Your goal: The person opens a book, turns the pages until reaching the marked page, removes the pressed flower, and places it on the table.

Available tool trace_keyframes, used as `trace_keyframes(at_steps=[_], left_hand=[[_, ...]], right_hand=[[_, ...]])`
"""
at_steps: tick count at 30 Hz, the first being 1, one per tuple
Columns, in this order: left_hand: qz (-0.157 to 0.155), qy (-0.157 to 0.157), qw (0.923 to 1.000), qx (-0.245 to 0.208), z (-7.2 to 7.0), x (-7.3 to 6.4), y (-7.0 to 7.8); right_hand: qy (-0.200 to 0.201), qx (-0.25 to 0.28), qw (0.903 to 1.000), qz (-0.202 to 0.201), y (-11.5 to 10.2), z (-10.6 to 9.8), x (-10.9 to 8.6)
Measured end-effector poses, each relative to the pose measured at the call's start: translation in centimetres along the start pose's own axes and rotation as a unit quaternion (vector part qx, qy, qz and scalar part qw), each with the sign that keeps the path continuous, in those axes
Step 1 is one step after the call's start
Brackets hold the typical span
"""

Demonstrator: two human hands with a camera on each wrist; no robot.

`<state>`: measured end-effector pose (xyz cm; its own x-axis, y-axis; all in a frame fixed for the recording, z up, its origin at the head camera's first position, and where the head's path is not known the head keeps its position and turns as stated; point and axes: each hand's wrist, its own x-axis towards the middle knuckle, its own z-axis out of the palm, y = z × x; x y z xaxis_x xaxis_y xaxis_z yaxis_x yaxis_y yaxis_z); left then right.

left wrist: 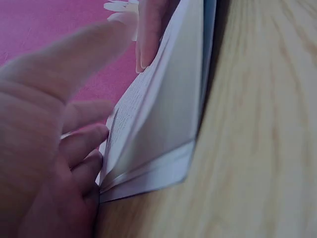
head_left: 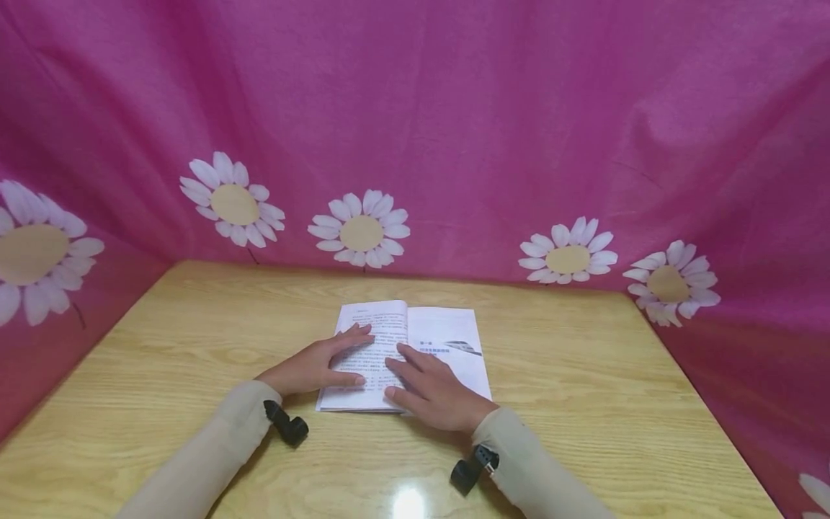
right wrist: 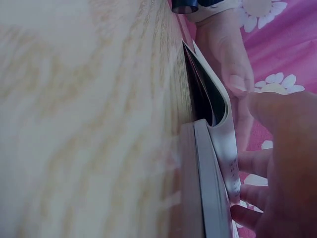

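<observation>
In the lower middle of the head view, an open book [head_left: 384, 353] is laid on a wooden table [head_left: 583, 404]. By the left hand [head_left: 319, 366] the left page [head_left: 382, 321] is covered at its outer side; the fingers are spread and nearly straight, and nothing is grasped. By the right hand [head_left: 441, 393] the lower part of the right page [head_left: 470, 371] is crossed, with its fingertips reaching over the fold; it is also relaxed and ungripped.

Near the fold, at the centre of the right wrist view, the paper is bent into a curve with a dark hollow beneath. Therefore, if the pressure is removed, the left leaves could be lifted by their own spring and the place could be lost. A crease could also be made if the bulge is pressed down unevenly.

The small print cannot be read, and the cover is mostly hidden under the leaves. Whether every fingertip is touching the paper cannot be told. In the left wrist view the thumb is blurred, and both forearms are cut off by the bottom edge of the head view.
</observation>
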<state>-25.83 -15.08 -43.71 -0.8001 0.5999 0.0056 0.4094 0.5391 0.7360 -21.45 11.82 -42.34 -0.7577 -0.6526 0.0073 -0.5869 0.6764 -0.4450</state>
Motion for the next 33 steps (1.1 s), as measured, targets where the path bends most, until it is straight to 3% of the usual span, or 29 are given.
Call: trace_keyframes(at_steps=[7,14,24,29,33], left_hand=[[0.016,-0.01,0.9995,0.024,0.2,0.1,-0.1],[0.033,-0.009,0.9987,0.037,0.6,0.0,0.0],[0.023,-0.008,0.998,0.058,0.6,0.0,0.0],[0.016,-0.01,0.998,0.061,0.7,0.0,0.0],[0.011,-0.01,0.9978,0.064,0.7,0.0,-0.1]], right_hand=[[0.006,-0.001,0.9999,-0.008,0.0,-0.3,0.1],[0.02,0.065,0.9977,-0.007,0.6,-1.2,0.0],[0.087,0.155,0.9804,0.085,3.0,-4.1,-0.6],[0.079,0.16,0.9776,0.111,5.0,-4.7,-1.1],[0.059,0.13,0.9822,0.123,6.4,-4.5,-1.4]])
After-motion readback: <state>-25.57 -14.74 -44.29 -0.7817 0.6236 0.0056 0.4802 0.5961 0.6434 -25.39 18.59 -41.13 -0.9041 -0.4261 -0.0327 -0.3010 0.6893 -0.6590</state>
